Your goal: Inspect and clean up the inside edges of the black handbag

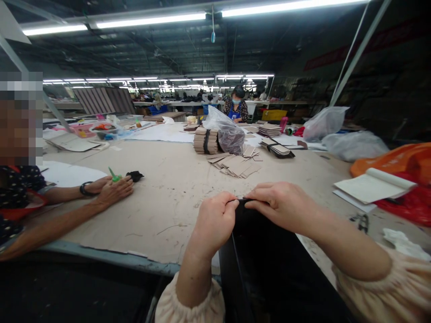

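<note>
My left hand (215, 222) is closed in a pinch on the top edge of a black piece of material (266, 260) that hangs down toward me over the table edge. Facing it, my right hand (281, 204) pinches the same top edge, so the fingertips of both hands almost meet. The black piece fills the space between my forearms, and its lower part runs out of view.
A person at the left rests both hands (111, 188) on the cardboard-covered table (168, 188), holding green scissors (114, 176) beside a black scrap (135, 176). Cardboard stacks (206, 141), loose cards (235, 166) and plastic bags (229, 132) lie mid-table. Papers (370, 186), orange bag (397, 159) and scissors (362, 221) are at right.
</note>
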Action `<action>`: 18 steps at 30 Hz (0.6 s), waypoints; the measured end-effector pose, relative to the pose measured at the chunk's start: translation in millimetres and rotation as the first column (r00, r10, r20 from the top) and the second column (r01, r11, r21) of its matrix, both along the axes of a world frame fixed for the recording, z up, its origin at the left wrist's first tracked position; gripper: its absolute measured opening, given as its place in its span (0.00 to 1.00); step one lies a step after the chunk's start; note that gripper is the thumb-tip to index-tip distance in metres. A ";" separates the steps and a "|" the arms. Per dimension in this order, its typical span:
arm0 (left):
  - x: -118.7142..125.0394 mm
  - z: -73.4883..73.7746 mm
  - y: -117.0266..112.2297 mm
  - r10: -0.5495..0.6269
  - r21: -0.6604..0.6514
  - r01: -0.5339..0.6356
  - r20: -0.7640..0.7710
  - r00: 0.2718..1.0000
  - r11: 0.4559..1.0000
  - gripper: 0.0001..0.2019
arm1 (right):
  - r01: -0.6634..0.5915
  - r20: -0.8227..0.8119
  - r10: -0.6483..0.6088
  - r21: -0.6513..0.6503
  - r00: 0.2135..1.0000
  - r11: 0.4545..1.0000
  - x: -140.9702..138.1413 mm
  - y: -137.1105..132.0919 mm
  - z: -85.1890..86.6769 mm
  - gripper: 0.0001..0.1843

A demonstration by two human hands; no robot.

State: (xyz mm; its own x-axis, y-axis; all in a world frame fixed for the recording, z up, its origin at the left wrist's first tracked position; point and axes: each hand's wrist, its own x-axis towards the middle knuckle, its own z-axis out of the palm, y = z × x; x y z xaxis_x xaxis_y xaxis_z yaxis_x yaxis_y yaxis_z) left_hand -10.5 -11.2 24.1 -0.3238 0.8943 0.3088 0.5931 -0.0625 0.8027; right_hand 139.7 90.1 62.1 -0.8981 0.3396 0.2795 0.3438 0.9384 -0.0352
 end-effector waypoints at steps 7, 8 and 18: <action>-2.4 -3.6 -6.7 -0.139 0.015 0.140 0.250 0.958 0.990 0.10 | 0.011 0.064 -0.019 0.126 0.998 0.992 -9.7 -6.8 1.2 0.12; -4.6 -3.3 -8.5 -0.189 0.025 0.191 0.312 0.931 0.981 0.11 | 0.000 0.058 -0.007 0.126 0.998 0.992 -10.2 -4.0 0.5 0.12; -12.5 -3.9 -7.8 -0.252 0.046 0.266 0.508 0.823 0.963 0.09 | -0.021 0.026 0.021 0.031 0.999 0.999 -7.8 11.1 -2.3 0.12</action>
State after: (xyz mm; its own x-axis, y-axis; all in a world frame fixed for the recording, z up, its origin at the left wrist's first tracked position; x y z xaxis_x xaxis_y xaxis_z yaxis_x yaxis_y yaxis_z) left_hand -23.1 -19.0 20.2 -0.1830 0.9728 0.1424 0.0694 -0.1317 0.9889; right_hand 131.9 101.3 59.8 -0.9118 0.3119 0.2669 0.3244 0.9459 0.0030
